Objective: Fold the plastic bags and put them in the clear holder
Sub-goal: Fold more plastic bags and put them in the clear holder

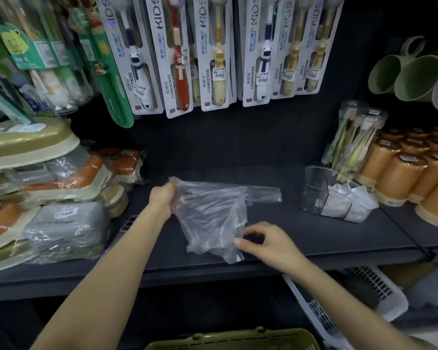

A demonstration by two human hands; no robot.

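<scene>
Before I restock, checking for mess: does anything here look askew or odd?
Nothing spilled or damaged. Only the plastic bag sits crumpled on the shelf, one handle trailing right; the left hand grips its top corner, the right hand pinches its lower edge.

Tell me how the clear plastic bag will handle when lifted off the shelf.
Probably floppy: the plastic bag creases and drapes where the left hand grips its corner. Likely very light, being thin and see-through. Its glossy film may slip on the shelf.
</scene>
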